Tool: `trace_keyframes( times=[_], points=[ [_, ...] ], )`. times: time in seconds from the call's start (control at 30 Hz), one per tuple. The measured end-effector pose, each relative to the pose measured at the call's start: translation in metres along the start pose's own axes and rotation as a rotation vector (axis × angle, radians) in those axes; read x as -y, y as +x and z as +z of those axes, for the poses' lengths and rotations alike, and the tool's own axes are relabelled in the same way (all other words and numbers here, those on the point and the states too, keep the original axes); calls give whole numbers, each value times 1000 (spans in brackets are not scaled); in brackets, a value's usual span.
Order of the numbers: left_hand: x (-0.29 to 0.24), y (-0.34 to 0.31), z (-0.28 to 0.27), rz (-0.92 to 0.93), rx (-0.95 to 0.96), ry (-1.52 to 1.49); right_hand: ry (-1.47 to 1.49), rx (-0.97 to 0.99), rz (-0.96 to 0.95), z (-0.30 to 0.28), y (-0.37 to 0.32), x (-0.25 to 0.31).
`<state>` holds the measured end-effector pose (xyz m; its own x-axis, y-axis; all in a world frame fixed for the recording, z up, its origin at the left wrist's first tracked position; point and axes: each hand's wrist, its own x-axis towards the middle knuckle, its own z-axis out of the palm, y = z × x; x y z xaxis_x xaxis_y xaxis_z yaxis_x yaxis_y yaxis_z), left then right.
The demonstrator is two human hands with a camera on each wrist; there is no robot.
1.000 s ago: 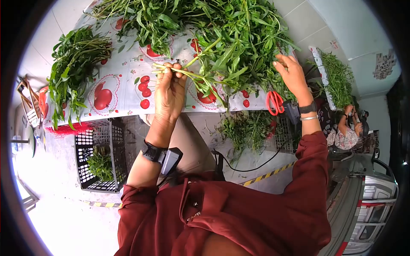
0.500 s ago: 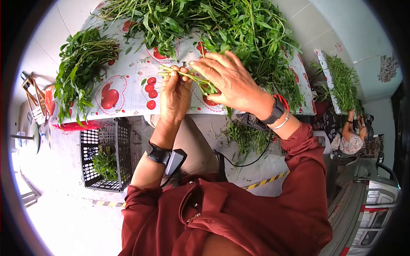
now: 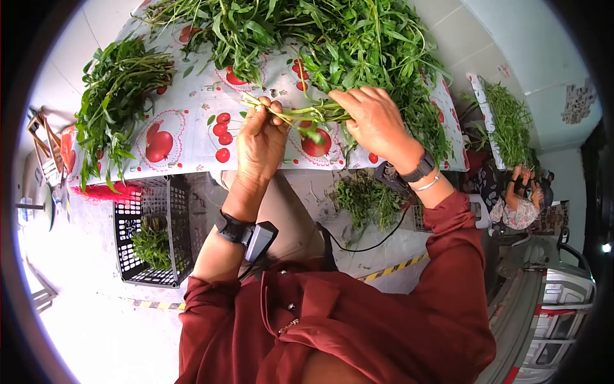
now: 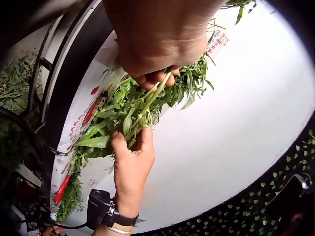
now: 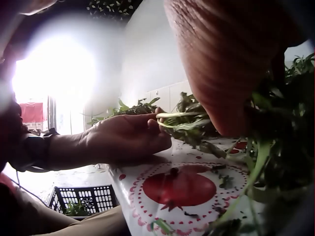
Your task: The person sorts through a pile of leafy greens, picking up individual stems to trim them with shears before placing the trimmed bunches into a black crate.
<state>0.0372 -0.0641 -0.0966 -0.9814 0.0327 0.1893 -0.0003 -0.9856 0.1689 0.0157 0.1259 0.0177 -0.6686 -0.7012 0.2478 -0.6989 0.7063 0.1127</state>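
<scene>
Cherry-print tablecloth under my hands. My left hand pinches the cut ends of a few green stems, and my right hand curls round their leaves just beside. One gathered bunch lies well left of my fingers. The large pile just beyond them looks unsorted, so I judge most of the work undone.

The left hand is seen at centre left, with pale green stems pinched between thumb and fingers. A dark strap is worn at its wrist. The right hand is recorded close and blurred at upper right, above leafy greens. A tablecloth printed with red fruit is noted below. A black crate is observed lower left, under strong glare.
</scene>
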Motion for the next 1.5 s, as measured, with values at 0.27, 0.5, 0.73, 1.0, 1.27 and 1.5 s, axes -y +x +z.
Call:
trace_keyframes(
  times=[0.27, 0.5, 0.73, 1.0, 1.27, 1.5],
  points=[
    [2, -1, 2, -34, -44, 63, -8, 3, 62, -12, -17, -7],
    [3, 1, 0, -19, -63, 27, 21, 58, 206, -12, -31, -20],
    [2, 2, -1, 42, -79, 17, 100, -62, 335, -8, -56, -50],
    [2, 2, -3, 45, -69, -13, 433, -208, 531, -9, -66, -71],
    [4, 1, 0, 89, -102, 0, 606, -256, 558, -20, -50, -61],
    [3, 1, -4, 77, -81, -32, 492, -115, 505, -7, -56, -61]
  ],
)
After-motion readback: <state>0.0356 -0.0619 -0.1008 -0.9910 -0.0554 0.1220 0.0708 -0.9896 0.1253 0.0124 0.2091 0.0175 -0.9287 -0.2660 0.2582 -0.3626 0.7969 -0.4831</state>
